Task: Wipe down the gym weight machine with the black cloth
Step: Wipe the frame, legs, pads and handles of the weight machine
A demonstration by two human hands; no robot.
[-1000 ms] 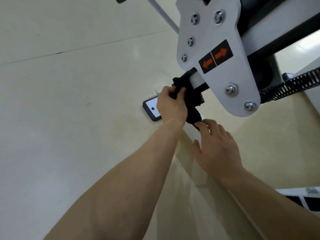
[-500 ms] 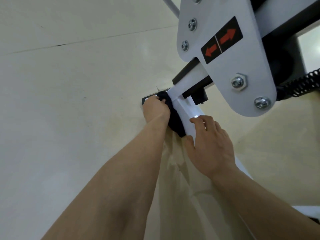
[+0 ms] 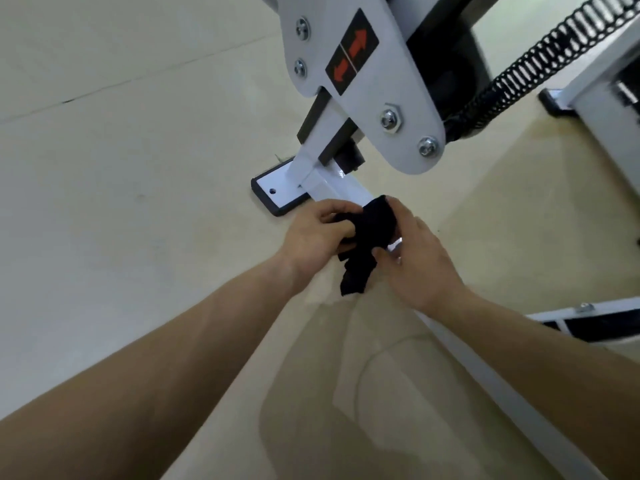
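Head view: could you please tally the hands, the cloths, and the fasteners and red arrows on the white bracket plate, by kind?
2 hands: left hand, right hand
1 black cloth
2 small screws
2 larger bolts
2 red arrows
Total: 9
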